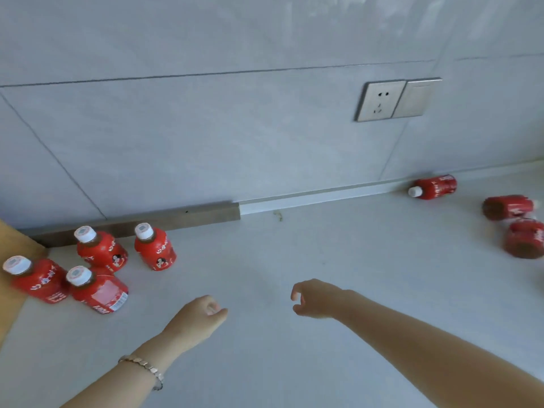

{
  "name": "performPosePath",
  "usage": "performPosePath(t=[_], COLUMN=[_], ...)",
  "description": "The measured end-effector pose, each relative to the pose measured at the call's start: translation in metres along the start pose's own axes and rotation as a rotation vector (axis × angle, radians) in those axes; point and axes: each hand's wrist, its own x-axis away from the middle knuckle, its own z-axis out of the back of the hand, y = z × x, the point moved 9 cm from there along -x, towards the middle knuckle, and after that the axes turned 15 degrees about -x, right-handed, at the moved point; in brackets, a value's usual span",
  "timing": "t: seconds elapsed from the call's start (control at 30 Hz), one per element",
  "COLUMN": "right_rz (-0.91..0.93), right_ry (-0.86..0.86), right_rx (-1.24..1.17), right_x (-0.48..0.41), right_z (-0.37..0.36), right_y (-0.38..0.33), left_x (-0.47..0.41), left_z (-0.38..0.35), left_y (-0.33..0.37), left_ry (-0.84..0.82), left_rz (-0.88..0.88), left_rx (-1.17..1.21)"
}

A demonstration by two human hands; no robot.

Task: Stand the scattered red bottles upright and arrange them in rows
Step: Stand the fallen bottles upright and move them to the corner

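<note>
Several red bottles with white caps stand upright in two rows at the left of the white counter [294,260]: a back pair [101,250] [156,250] and a front pair [38,279] [98,290]. Three more lie on their sides at the right: one against the wall [434,187], one [507,207] near the right edge, and one [524,238] just in front of it. My left hand [203,315] hovers over the counter with fingers curled, holding nothing. My right hand [316,298] is beside it, fingers loosely apart and empty.
A grey tiled wall rises behind the counter, with a socket and switch plate [396,99] at upper right. A metal strip [176,217] runs along the wall base behind the standing bottles. A wooden board edge [11,260] shows at far left.
</note>
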Motion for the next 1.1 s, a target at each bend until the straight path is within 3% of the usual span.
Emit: performPosePath(t=[0.2,0.5,0.73,0.9,1.1], right_rz=[-0.099,-0.364,-0.71,-0.715,-0.702], right_ry=[0.103,0.317,0.698,0.525,0.427], right_rx=[-0.099,-0.156,-0.419,-0.803,-0.818], right_x=[0.068,0.197,0.274,0.248,0.245], right_z=[0.08,0.202,0.257,0.227,0.224], right_y=[0.18,0.493,0.678,0.725,0.744], left_x=[-0.012,0.015,0.034,0.03,0.019], left_z=[-0.065,-0.198,-0.258,-0.271,-0.285], left_y=[0.232,0.533,0.634,0.662,0.699], left_ry=[-0.067,-0.121,-0.129,-0.117,-0.136], left_rz=[-0.234,-0.417,-0.475,-0.464,-0.46], left_rx=[-0.272,-0.408,-0.588,-0.674,-0.683])
